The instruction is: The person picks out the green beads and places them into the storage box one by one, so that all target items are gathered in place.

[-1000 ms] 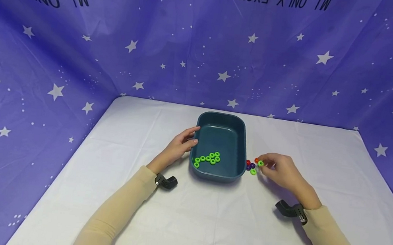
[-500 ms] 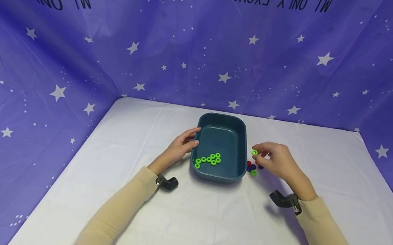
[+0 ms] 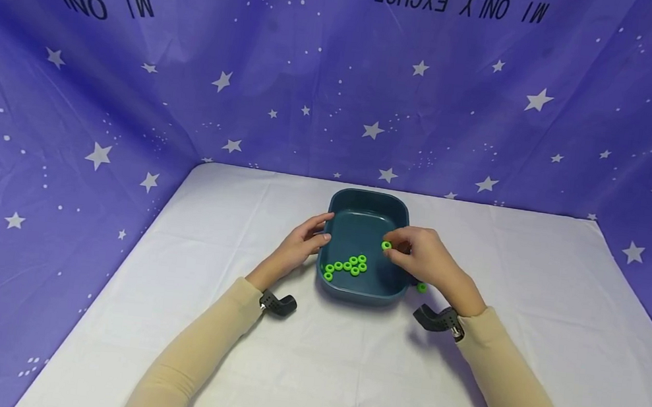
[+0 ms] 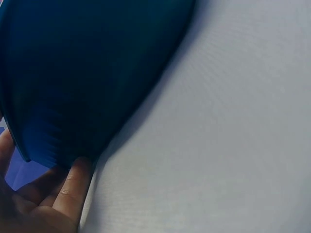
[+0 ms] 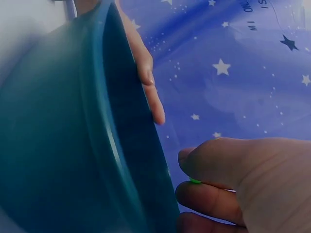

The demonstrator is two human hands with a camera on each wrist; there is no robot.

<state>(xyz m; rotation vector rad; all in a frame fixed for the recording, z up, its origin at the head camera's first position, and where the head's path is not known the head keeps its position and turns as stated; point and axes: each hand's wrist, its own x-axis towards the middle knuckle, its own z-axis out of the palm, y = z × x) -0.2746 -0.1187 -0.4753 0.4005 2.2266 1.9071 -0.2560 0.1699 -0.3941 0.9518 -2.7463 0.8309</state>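
A dark teal rectangular box (image 3: 359, 294) stands on the white-covered table. My left hand (image 3: 296, 243) rests against its left side, fingertips and thumb at the rim; in the left wrist view the fingers (image 4: 73, 189) touch the outer wall. Over the box's right part, my right hand (image 3: 422, 257) pinches a small green ring bead (image 3: 386, 245) between thumb and fingers. Only a sliver of that green bead (image 5: 195, 181) shows in the right wrist view. Several matching green beads (image 3: 347, 266) lie on the box floor, toward the near left.
Just right of the box, another green bead (image 3: 422, 287) lies on the table (image 3: 345, 365). The red and purple beads beside it are mostly hidden under my right hand and wrist. A purple star-patterned cloth (image 3: 313, 96) hangs behind and at both sides.
My right hand has lifted a green bead from the small pile at the right and carried it left, over the box. The left hand stays at the box's side.
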